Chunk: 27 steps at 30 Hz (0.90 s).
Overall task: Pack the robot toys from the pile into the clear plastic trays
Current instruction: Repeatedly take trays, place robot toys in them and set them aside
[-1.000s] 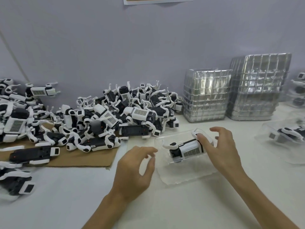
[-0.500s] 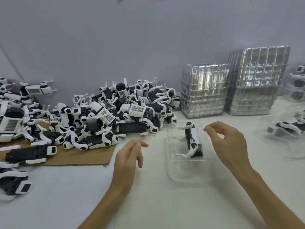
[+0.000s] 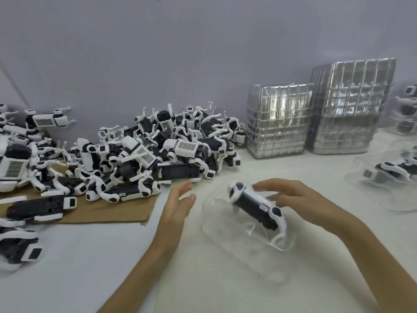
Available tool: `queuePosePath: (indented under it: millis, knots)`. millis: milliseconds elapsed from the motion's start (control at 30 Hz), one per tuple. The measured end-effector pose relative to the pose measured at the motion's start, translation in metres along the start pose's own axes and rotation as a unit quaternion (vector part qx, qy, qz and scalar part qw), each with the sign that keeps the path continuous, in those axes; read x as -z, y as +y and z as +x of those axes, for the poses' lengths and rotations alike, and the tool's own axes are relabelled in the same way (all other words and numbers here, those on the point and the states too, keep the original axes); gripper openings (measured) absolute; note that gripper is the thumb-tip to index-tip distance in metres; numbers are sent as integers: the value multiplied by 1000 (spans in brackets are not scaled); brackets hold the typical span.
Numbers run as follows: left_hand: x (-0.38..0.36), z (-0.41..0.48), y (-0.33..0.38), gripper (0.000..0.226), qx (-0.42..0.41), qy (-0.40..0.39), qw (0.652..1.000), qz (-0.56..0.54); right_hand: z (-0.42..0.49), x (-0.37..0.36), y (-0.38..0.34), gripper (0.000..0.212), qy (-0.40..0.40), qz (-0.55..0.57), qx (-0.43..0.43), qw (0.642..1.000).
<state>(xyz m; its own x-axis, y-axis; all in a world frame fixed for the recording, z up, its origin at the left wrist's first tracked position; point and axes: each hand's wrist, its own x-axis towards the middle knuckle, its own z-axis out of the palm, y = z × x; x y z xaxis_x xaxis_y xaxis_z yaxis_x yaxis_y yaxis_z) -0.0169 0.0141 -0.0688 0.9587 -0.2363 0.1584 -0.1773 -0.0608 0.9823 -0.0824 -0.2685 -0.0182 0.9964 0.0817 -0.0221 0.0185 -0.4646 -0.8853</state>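
A black-and-white robot toy (image 3: 255,205) lies tilted in the clear tray (image 3: 225,240), perhaps not fully seated; the pile (image 3: 144,154) sprawls to its left.

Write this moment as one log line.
robot toy tilted in clear tray | left hand open | right hand open at toy

Just under the spread fingers of the right hand (image 3: 302,199), a tilted robot toy (image 3: 253,205) in a clear tray (image 3: 214,224); just beside it, the left hand (image 3: 178,205), fingers relaxed; beyond those fingertips, the toy pile (image 3: 158,154) on cardboard (image 3: 108,214).
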Motion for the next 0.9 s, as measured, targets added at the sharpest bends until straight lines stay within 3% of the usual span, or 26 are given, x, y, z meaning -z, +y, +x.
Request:
queuePosePath:
  millis: [67,100,200,333,467,600,733,900]
  knots:
    - [2,2,-2,49,12,-41,999,-13,-1,-6,-3,53,-43,11,12,999]
    - [3,2,-3,51,16,-70,997,-9,0,-11,-3,51,-26,11,22,999]
    - [1,-2,0,53,21,-145,989,7,5,-22,-4,32,107,-25,50,993]
    - [-3,-6,6,61,15,-136,991,1,5,-25,-4,22,148,-46,50,987]
    - [-6,-8,8,63,14,-114,993,12,-1,-29,-9,30,177,-81,152,969]
    - [-7,-9,8,56,1,-112,993,21,-5,-40,-16,47,100,-184,229,950]
    - [-8,-7,8,43,-20,-117,992,37,-5,-43,-20,66,48,-269,234,933]
    - [-9,-4,4,37,-20,-131,990,37,-5,-40,-20,63,23,-315,225,922]
